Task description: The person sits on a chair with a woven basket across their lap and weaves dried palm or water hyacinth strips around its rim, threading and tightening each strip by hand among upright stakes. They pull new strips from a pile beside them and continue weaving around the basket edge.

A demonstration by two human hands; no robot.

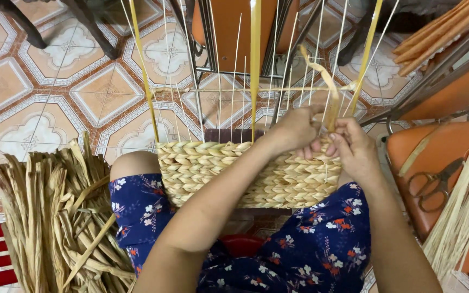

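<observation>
A person sits with a half-woven basket [245,173] resting across their lap, seen from above. The basket's finished wall is a band of pale braided straw, with thin upright stakes [234,81] rising from its top edge and a few wider yellow strips among them.

Both hands work at the basket's upper right edge. The left hand [294,130] reaches across from the lower left, its grip closed on the rim among the stakes. The right hand [354,146] sits just beside it, touching it, fingers pinched narrow around a flat weaving strand [321,81] that loops up and bends back down to the rim.

The person wears a dark blue floral garment [310,249] over the knees.

Room is tight on both sides. At the left edge, a thick bundle of dried straw [55,217] stands near the basket, almost touching the left knee. At the right, an orange seat [419,163] holds a pair of scissors [435,182], well apart from the hands, with a sheaf of thin pale reeds [462,211] lying over its far edge. Beyond the basket, patterned floor tiles [39,92] lie open between dark chair legs and a metal frame.
</observation>
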